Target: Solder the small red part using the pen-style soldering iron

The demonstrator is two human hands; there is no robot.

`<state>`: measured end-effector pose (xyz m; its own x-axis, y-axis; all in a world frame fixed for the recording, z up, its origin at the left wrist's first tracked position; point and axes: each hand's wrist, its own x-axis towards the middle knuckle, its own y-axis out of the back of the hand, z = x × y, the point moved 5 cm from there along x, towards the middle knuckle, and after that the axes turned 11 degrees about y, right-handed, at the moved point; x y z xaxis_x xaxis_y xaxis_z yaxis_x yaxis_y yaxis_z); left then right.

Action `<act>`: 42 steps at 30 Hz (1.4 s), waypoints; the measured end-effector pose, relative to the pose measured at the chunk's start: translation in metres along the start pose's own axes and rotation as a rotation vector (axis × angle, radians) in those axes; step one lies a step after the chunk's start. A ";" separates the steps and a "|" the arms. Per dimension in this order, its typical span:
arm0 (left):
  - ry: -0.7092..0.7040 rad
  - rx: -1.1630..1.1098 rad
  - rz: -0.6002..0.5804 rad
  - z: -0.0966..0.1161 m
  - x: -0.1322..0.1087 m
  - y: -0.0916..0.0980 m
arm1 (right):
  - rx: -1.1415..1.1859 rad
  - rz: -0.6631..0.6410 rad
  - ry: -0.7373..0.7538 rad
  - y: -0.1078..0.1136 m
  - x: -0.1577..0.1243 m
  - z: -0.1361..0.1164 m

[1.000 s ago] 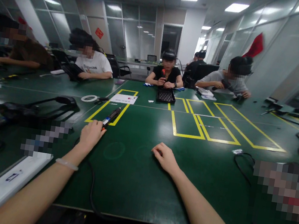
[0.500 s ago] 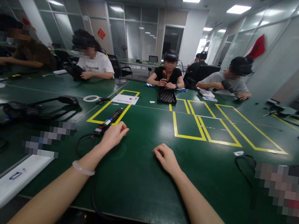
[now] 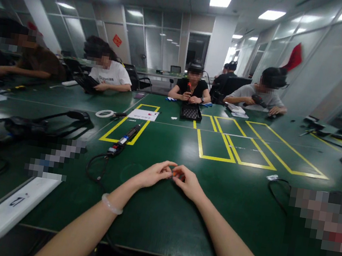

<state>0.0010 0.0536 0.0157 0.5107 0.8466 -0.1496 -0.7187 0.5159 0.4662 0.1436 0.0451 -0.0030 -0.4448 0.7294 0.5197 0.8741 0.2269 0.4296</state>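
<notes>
Both hands meet above the green table, fingertips together around a small orange and dark part (image 3: 174, 174). My left hand (image 3: 155, 175), with a clear bangle on its wrist, pinches the part from the left. My right hand (image 3: 187, 182) closes on it from the right, and its fingers cover most of it. The part is too small and too hidden to name. Left of my hands, a corded electric screwdriver (image 3: 124, 141) lies tilted across a yellow-taped outline (image 3: 110, 132).
A white board marked with a number (image 3: 18, 203) lies at the left near the table's edge. Beyond it rests a black headset-like device (image 3: 17, 125). A paper sheet (image 3: 143, 114) and a tape roll (image 3: 105, 113) lie farther back. Several people work opposite, one behind a black tray (image 3: 191, 112).
My left hand has moved right and toward me, away from beside the screwdriver, carrying something orange. Its fingers now meet those of my right hand, which has hardly moved.
</notes>
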 end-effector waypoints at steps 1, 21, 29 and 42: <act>-0.005 -0.043 -0.010 -0.001 0.000 -0.001 | 0.004 -0.006 -0.001 -0.001 0.000 0.000; -0.099 0.073 0.161 0.012 -0.009 0.000 | 0.057 0.067 -0.096 0.004 -0.001 0.011; -0.112 0.158 0.189 0.019 -0.010 -0.004 | 0.144 0.039 -0.148 0.004 0.001 0.010; -0.034 0.285 0.214 0.007 -0.009 0.000 | 0.187 0.056 -0.108 0.002 -0.001 0.009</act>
<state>-0.0008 0.0449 0.0235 0.3815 0.9244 0.0046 -0.6529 0.2659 0.7092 0.1474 0.0503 -0.0092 -0.3798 0.8067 0.4527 0.9223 0.2925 0.2526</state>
